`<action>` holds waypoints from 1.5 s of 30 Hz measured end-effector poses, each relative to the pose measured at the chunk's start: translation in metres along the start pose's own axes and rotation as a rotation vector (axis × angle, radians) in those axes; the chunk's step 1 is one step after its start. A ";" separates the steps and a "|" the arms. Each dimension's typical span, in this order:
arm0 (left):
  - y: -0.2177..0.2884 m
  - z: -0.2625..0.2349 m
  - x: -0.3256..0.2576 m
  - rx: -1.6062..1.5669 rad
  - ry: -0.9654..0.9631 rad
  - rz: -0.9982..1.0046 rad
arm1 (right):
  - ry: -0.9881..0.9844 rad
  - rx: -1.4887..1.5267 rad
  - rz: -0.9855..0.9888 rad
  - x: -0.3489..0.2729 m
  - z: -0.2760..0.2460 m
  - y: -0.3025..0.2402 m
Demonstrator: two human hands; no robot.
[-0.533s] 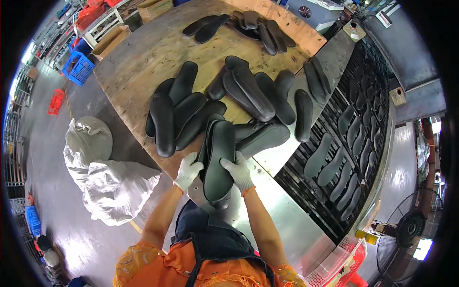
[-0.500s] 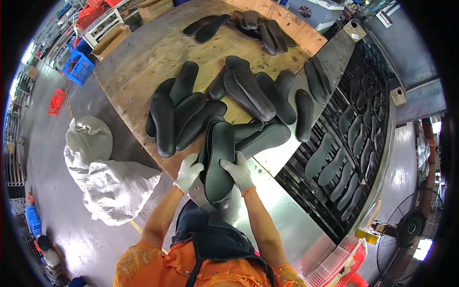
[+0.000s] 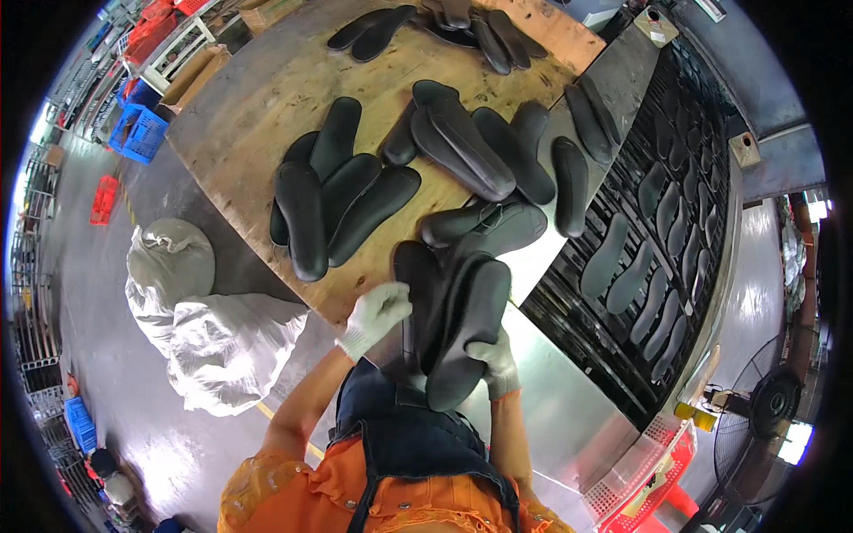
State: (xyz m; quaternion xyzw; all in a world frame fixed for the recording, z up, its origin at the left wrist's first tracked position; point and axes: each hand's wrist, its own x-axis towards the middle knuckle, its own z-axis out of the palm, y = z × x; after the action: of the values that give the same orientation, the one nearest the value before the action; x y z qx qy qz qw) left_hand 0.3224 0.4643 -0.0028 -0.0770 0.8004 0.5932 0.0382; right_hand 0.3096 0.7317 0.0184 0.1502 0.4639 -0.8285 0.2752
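Observation:
In front of my body a small bunch of black insoles (image 3: 471, 329) is held upright and slightly tilted. My right hand (image 3: 495, 358), in a white knit glove, grips the bunch near its lower right edge, thumb on the front insole. My left hand (image 3: 378, 317), gloved the same way, has its fingers curled against the edge of one black insole (image 3: 418, 275), which stands a little apart at the bunch's left. Just beyond, more insoles (image 3: 511, 226) lie on the table, partly behind the bunch.
The wooden table (image 3: 235, 160) carries several loose piles of dark insoles (image 3: 302, 222). To the right, a dark slatted rack (image 3: 569, 329) bears rows of insoles. White sacks (image 3: 235, 346) sit on the floor at left. A red basket (image 3: 653, 475) and a black fan (image 3: 773, 404) stand at lower right.
The bunch has shifted right and fanned apart, its front insole now leaning rightward. My left hand has gone from the bunch's lower side to the separate insole's edge. My right hand is lower.

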 end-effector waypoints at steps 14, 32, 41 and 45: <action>0.049 0.054 0.171 0.680 -0.177 -0.099 | 0.433 -0.050 -0.166 -0.001 -0.065 0.001; 0.033 0.125 0.058 0.301 -0.375 0.033 | 0.584 -0.422 -0.018 -0.062 -0.085 -0.005; 0.050 0.176 0.056 0.272 -0.281 -0.245 | 0.684 -0.495 -0.014 -0.088 -0.085 -0.022; 0.045 0.187 0.049 0.178 -0.234 -0.232 | 0.650 -0.317 -0.083 -0.106 -0.106 -0.021</action>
State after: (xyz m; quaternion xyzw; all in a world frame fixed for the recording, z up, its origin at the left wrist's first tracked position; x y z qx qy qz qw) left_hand 0.2613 0.6524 -0.0230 -0.0954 0.8257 0.5164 0.2059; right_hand 0.3817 0.8644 0.0307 0.3422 0.6555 -0.6659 0.0992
